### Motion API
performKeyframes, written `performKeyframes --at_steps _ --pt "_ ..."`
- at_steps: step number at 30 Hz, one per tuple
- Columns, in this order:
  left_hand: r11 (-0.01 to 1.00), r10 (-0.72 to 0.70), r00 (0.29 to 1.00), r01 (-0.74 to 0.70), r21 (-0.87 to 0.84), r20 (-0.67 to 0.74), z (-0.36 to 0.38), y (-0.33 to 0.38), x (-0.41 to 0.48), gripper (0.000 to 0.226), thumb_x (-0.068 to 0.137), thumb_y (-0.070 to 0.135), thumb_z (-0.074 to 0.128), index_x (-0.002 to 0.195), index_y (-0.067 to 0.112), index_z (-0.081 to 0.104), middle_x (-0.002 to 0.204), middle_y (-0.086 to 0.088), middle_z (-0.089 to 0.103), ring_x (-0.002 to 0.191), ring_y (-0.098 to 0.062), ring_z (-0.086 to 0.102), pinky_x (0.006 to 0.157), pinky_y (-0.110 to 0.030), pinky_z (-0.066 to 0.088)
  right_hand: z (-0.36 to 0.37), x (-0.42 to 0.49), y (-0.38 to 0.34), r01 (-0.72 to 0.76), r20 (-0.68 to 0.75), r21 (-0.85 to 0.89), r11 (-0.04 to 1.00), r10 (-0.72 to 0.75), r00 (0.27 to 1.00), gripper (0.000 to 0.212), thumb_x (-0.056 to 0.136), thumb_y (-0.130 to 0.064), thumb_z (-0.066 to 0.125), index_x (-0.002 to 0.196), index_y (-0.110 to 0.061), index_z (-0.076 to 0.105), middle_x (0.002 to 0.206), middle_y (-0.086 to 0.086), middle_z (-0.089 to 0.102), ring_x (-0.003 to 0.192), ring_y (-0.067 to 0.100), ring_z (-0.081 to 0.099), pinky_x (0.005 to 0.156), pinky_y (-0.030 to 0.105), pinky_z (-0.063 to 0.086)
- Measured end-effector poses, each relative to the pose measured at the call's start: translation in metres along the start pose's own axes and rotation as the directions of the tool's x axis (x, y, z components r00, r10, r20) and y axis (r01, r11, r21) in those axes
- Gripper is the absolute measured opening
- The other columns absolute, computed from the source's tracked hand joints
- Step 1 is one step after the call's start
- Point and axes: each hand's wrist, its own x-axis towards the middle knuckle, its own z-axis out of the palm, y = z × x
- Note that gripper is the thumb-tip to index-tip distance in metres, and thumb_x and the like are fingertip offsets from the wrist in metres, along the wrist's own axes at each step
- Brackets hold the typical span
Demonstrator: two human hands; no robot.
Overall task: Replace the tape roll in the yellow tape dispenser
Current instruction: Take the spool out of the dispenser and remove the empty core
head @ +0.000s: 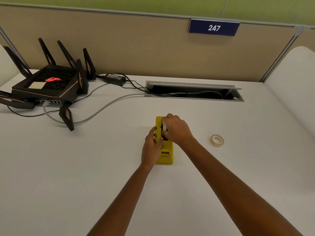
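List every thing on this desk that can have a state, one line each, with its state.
yellow tape dispenser: upright on the desk, held.
left hand: grips the dispenser's side.
right hand: fingers curled round the roll in the dispenser.
spare tape roll: lying flat, untouched, right of the dispenser.
router: logo lit red.
cable hatch: lid open.

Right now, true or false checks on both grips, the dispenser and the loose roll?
1. The left grip holds the yellow tape dispenser. True.
2. The right grip holds the loose tape roll. False: that roll lies alone on the desk; the right grip is on the mounted roll.
3. The router sits right of the dispenser. False: the router is on its left.
4. The cable hatch is open. True.
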Motion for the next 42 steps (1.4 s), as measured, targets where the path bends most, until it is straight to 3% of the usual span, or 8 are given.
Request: performKeyframes --at_steps 9,14,24,33,42 --pt "0.999 0.037 0.999 -0.037 -0.027 -0.009 -0.002 0.001 -0.001 0.046 0.094 0.025 0.043 0.138 0.021 0.030 0.143 -0.011 0.041 0.127 -0.029 0.043 0.104 -0.046 0.040 -0.002 0.004 0.004 -0.025 0.053 0.137 0.990 0.018 0.998 0.040 0.084 -0.019 0.060 0.121 -0.006 0.050 0.120 0.015 0.057 0.110 0.029 0.051 0.090 0.038 0.046" --pt "0.984 0.143 0.990 -0.141 0.107 -0.013 -0.009 0.008 0.007 0.052 0.091 0.026 0.050 0.139 0.021 0.030 0.144 -0.009 0.038 0.131 -0.026 0.038 0.104 -0.037 0.036 -0.004 0.002 0.010 -0.032 0.075 0.200 0.979 0.017 0.997 0.039 0.084 -0.022 0.061 0.119 -0.007 0.052 0.121 0.014 0.058 0.111 0.029 0.051 0.094 0.040 0.044" --pt "0.913 0.150 0.974 -0.203 0.355 0.169 -0.021 0.018 0.034 0.065 0.082 0.019 0.064 0.138 0.024 0.031 0.149 -0.013 0.027 0.137 -0.031 0.026 0.112 -0.047 0.027 -0.003 -0.003 0.014 -0.051 0.048 0.276 0.960 0.040 0.998 0.053 0.083 -0.018 0.063 0.130 -0.014 0.038 0.130 0.013 0.053 0.119 0.029 0.046 0.100 0.044 0.037" --pt "0.899 0.218 0.968 -0.249 0.361 0.125 -0.022 0.021 0.031 0.054 0.082 0.024 0.065 0.130 0.016 0.042 0.140 -0.010 0.043 0.127 -0.029 0.043 0.103 -0.040 0.037 0.000 -0.003 0.021 -0.012 0.063 0.322 0.947 -0.009 0.998 0.054 0.083 -0.015 0.064 0.130 -0.014 0.038 0.131 0.015 0.052 0.120 0.031 0.046 0.102 0.046 0.042" --pt "0.937 0.173 0.972 -0.213 0.278 0.160 -0.022 0.016 0.033 0.052 0.084 0.021 0.061 0.132 0.017 0.039 0.142 -0.009 0.039 0.124 -0.030 0.045 0.101 -0.044 0.041 0.001 -0.004 0.016 -0.026 -0.041 0.022 0.999 0.027 0.999 0.046 0.083 -0.029 0.059 0.124 -0.010 0.051 0.147 0.008 0.037 0.131 0.028 0.035 0.100 0.043 0.038"
